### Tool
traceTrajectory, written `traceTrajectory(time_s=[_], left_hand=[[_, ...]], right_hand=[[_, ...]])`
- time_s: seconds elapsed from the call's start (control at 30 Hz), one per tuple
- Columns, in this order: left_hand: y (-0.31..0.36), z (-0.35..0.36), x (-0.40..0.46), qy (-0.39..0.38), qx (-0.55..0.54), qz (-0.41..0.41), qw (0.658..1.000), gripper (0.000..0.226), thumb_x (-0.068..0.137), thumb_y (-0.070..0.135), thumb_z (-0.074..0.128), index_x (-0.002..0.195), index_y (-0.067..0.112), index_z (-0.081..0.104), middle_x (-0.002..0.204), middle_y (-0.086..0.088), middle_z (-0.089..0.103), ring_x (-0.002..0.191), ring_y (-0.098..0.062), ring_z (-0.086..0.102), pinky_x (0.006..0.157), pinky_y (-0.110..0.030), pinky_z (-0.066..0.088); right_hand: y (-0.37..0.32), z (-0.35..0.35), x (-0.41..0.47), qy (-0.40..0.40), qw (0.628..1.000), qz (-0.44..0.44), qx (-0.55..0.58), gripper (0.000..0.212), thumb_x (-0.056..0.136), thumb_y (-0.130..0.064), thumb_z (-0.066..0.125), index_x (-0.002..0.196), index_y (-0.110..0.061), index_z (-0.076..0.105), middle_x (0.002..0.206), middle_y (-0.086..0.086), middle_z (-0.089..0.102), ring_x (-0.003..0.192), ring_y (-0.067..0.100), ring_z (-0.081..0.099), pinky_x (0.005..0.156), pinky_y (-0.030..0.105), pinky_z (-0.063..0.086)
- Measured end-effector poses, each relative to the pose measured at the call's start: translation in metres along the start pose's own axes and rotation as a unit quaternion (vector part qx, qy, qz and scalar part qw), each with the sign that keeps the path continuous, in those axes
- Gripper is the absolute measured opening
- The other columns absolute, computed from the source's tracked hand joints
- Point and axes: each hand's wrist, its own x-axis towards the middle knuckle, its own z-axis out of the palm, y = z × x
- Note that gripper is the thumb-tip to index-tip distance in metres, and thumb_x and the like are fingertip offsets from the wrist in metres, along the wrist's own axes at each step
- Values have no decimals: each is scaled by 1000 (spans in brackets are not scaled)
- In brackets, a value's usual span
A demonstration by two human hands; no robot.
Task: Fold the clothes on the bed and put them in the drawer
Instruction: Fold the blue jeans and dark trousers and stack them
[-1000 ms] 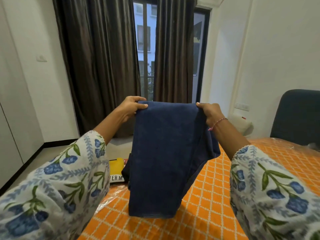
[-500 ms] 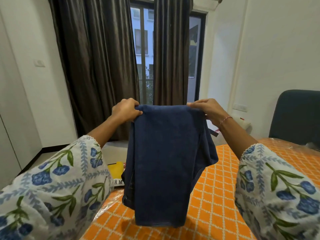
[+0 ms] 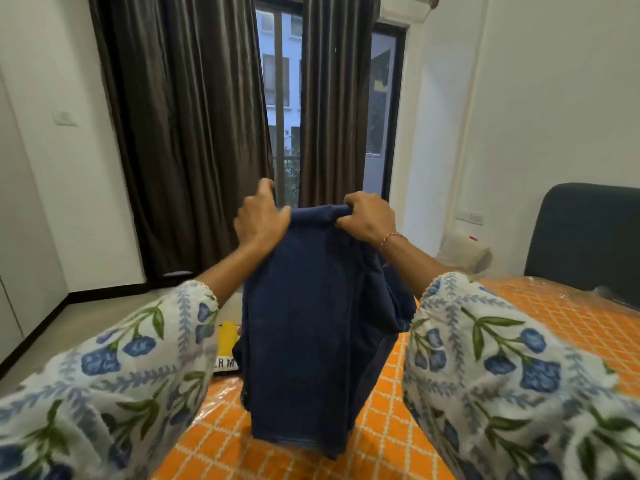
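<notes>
A dark blue garment [image 3: 311,327] hangs folded lengthwise in front of me, its lower end reaching the orange bed cover [image 3: 388,431]. My right hand [image 3: 369,218] grips the top fold with curled fingers. My left hand [image 3: 261,216] is close beside it at the garment's top left edge, thumb against the cloth and fingers raised behind it. The two hands are only a short gap apart. No drawer is in view.
The bed with its orange patterned, plastic-covered top fills the lower right. A dark headboard [image 3: 585,237] stands at the right. Brown curtains [image 3: 187,133] and a glass door lie ahead. A yellow package [image 3: 227,344] lies on the floor by the bed's edge.
My hands have come together at the top of the garment, narrowing it from a wide spread to a bunched fold. The left hand moved right.
</notes>
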Motion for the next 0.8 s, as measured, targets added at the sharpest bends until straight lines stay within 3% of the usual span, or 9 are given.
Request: traceTrajectory(time_s=[0.07,0.17,0.27,0.37,0.47,0.53,0.67,0.73,0.8], left_hand=[[17,12,-16,-114,-129,-45,984,57,83,35,68,130,19,39,110,-14,64,84,-27,68,77,-44,57],[33,28,-32,-280,-218,-136,925,88,78,29,76,145,14,21,112,-9,58,94,-21,61,82,-42,56],[40,39,-26,-260,-216,-89,937,68,79,24,74,133,6,37,117,-8,57,101,-18,59,87,-33,51],[44,36,-23,-303,-233,-66,922,55,89,9,63,137,1,38,108,-10,58,94,0,61,101,-35,45],[41,37,-29,-210,-159,-48,963,51,88,19,65,132,8,43,116,-10,57,107,-22,58,88,-35,49],[36,37,-29,-162,-141,-46,976,40,88,21,63,125,10,50,111,-11,61,102,-27,60,82,-38,51],[22,27,-14,-164,-280,-50,944,22,78,5,59,100,4,64,100,-19,67,93,-32,63,80,-47,51],[16,18,-12,-211,-357,-45,909,23,84,-2,58,106,6,63,99,-14,67,87,-23,63,76,-34,53],[9,12,-10,-254,-371,-26,893,26,88,-1,56,111,9,61,96,-5,67,86,-16,64,75,-25,53]], right_hand=[[-6,9,3,18,996,65,64,9,80,-20,62,85,-12,63,87,10,62,86,28,61,68,33,49],[-17,13,11,17,967,183,178,19,83,-19,63,97,-7,66,95,12,64,91,27,62,70,32,51],[-29,14,16,5,951,228,211,22,80,-19,68,94,-3,64,93,12,62,93,27,63,73,34,53],[-30,16,15,8,945,223,240,24,80,-23,70,93,-4,64,89,10,61,88,24,62,73,34,53],[-34,15,13,2,944,193,267,23,79,-27,70,87,-6,65,84,8,64,82,21,63,68,31,51],[-40,15,13,1,952,172,254,23,80,-28,69,86,-6,67,82,7,66,81,21,65,69,32,54],[-27,4,12,23,950,67,304,26,86,-30,66,66,-13,62,66,5,64,69,20,65,73,41,58],[-7,-2,11,-4,955,4,297,10,88,-22,63,87,-12,64,86,6,66,87,22,63,83,39,54],[16,-6,8,-113,942,-10,315,24,89,-11,59,113,-9,57,107,7,60,102,20,57,85,27,49]])
